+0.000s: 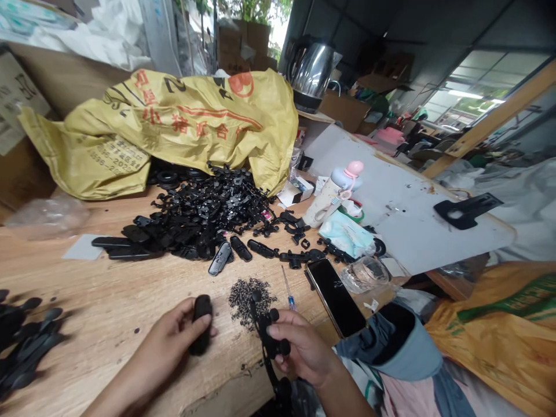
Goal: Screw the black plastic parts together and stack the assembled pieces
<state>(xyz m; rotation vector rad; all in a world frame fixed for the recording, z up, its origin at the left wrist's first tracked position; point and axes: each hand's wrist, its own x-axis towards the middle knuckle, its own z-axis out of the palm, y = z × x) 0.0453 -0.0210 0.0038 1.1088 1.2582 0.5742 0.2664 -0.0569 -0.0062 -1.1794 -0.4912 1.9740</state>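
With the left hand (180, 333) grasping a black cover (201, 330) and the right hand (299, 347) gripping a black bracket (269, 341), a careless elbow could scatter the screws (249, 298) across the worktop (130, 289).

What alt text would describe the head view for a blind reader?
At a wooden table, the left hand holds an oval black plastic piece and the right hand grips a black plastic part. Behind them lie small screws, a phone and black parts spilling from a yellow sack.
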